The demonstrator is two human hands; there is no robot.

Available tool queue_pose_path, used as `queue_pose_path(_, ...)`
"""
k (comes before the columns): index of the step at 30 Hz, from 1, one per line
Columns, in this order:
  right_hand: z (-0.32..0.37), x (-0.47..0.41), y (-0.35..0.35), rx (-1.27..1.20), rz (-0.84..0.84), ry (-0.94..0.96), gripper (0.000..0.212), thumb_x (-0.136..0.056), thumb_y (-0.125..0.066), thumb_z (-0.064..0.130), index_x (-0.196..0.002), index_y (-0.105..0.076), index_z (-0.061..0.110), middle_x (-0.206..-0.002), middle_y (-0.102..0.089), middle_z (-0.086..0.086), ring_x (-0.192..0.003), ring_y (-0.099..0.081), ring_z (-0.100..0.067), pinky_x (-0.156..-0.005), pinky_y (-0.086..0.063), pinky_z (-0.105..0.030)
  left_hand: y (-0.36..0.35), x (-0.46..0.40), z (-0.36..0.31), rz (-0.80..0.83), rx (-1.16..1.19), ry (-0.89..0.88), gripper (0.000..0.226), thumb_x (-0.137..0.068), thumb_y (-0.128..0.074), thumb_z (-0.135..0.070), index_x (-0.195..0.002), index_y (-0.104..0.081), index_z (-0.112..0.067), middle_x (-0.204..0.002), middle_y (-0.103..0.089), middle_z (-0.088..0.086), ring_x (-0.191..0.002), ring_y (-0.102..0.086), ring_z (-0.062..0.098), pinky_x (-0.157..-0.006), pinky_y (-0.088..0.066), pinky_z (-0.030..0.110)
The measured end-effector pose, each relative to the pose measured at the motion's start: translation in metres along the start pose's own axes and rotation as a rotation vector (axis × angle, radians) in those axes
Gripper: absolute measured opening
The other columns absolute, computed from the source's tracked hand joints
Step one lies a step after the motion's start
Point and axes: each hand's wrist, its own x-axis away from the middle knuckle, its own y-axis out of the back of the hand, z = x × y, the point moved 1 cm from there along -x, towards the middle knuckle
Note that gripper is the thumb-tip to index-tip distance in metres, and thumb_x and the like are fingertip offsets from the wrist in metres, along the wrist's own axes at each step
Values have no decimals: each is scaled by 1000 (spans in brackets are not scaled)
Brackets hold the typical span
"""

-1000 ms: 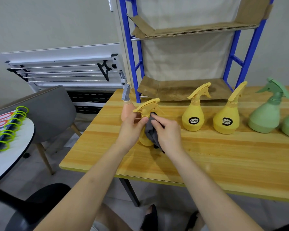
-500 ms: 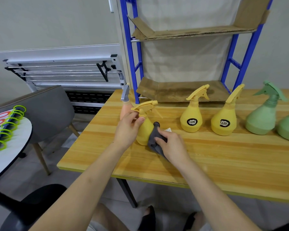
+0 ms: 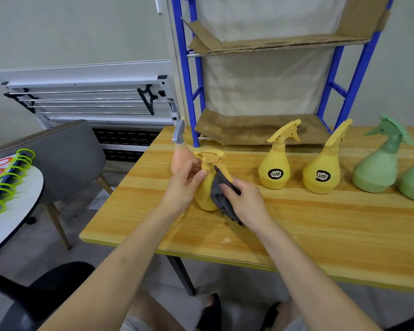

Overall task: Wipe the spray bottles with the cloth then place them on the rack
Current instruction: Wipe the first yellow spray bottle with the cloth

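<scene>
Yellow spray bottle (image 3: 207, 187) upright on wooden table (image 3: 296, 225), near left front edge. Left hand (image 3: 183, 185) curled round its neck, thumb up by collar. Right hand (image 3: 245, 199) gripping grey cloth (image 3: 219, 194), pressed flat against bottle's right side. Two more yellow bottles (image 3: 274, 172) standing further right, green bottle (image 3: 378, 172) beyond. Blue rack (image 3: 189, 91) behind, cardboard on shelves.

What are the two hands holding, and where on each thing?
The left hand grips a yellow spray bottle at its neck; the right hand holds a bunched grey cloth against the bottle's side.
</scene>
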Motion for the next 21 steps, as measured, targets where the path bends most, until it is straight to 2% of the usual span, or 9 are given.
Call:
queue_pose_path(2, -5, -2, 6, 85, 24, -1, 38, -100, -62, 24, -72, -60, 48, -65, -62, 28, -66, -56, 1, -60, -37, -18, 2, -2, 1, 3, 7, -5, 22, -102, -59, -27, -123, -58, -19, -107, -62, -13, -101, -58, -1, -86, -44, 11)
queue_pose_path(3, -9, -2, 8, 120, 37, -2, 42, -100, -61, 23, -69, -56, 51, -63, -60, 28, -66, -54, 2, -61, -36, -18, 2, -3, 2, 5, 22, 0, 22, -102, -60, -28, -122, -58, -19, -106, -62, -11, -100, -58, 1, -86, -44, 14)
queue_pose_path(5, -18, -1, 10, 166, 62, -10, 30, -99, -62, 24, -79, -65, 46, -66, -59, 27, -70, -53, 1, -65, -36, -19, 3, -2, 0, 11, 39, 0, 24, -102, -60, -29, -123, -59, -18, -109, -62, -9, -102, -58, 2, -88, -45, 18)
queue_pose_path(7, -26, 0, 11, 161, 72, -25, 11, -99, -62, 26, -95, -73, 28, -75, -60, 25, -75, -54, -1, -70, -37, -21, 3, 2, 0, 22, 59, -11, 30, -101, -61, -30, -128, -59, -16, -117, -65, -7, -110, -60, 5, -95, -48, 22)
queue_pose_path(9, -23, 0, 10, 112, 66, -28, 10, -99, -62, 25, -94, -70, 30, -79, -63, 25, -78, -56, 3, -74, -39, -21, 2, 8, 2, 41, 94, -39, 37, -98, -66, -29, -132, -59, -16, -125, -67, -5, -117, -61, 9, -100, -49, 26)
queue_pose_path(11, -10, -2, 10, 22, 72, -26, 20, -100, -61, 22, -109, -75, 32, -98, -72, 24, -94, -63, 8, -80, -44, -17, -1, 12, 2, 19, 93, -60, 38, -94, -72, -25, -130, -62, -19, -125, -66, -5, -116, -61, 9, -99, -48, 22)
queue_pose_path(14, 14, -8, 9, -106, 78, 15, 33, -103, -58, 19, -133, -67, 29, -126, -68, 20, -117, -58, 12, -95, -42, -6, -5, 13, 0, -44, 64, -66, 29, -93, -72, -21, -121, -64, -23, -114, -58, -3, -104, -55, 0, -92, -42, 12)
queue_pose_path(18, 16, -6, 8, -148, 80, 1, 36, -103, -58, 16, -136, -64, 27, -126, -66, 23, -114, -56, 17, -94, -41, -4, -4, 12, 0, -27, 32, -100, 26, -96, -68, -19, -122, -63, -21, -111, -60, -8, -101, -54, -9, -88, -39, 6)
queue_pose_path(21, -1, 3, 5, -98, 61, -46, 40, -100, -61, 16, -139, -62, 29, -117, -72, 13, -107, -64, 5, -90, -47, -13, -2, 13, 3, -31, 57, -57, 35, -97, -67, -19, -131, -61, -19, -117, -63, -13, -105, -55, -14, -88, -40, 3)
